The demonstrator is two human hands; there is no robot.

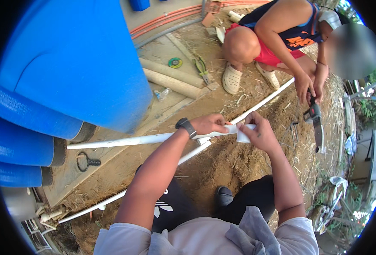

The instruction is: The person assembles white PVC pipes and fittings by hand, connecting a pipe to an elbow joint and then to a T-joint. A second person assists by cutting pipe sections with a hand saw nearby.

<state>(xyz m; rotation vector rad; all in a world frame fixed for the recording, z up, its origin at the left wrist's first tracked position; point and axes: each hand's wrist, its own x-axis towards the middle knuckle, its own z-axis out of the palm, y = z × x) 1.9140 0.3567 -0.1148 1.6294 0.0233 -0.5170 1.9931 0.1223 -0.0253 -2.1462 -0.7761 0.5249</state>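
A white plastic pipe (149, 139) lies level in front of me, running off to the left. My left hand (208, 125) is closed around it near its right end, and a small orange thing shows by the fingertips, too small to name. At that end my right hand (259, 132) pinches a white paper-like sheet (243, 137) that curls about the pipe. A white pipe fitting (202, 141) shows just below the left hand. Behind and under it, a second long white pipe (115, 197) runs diagonally over the dirt.
Large blue barrels (69, 63) stand at the left. Pliers (201, 70), a green disc (175, 62), thick beige pipes (171, 81) and a black ring-shaped tool (87, 161) lie beyond the pipe. At far right a crouching person (277, 38) holds a black-and-red tool (313, 114) with a flat metal blade.
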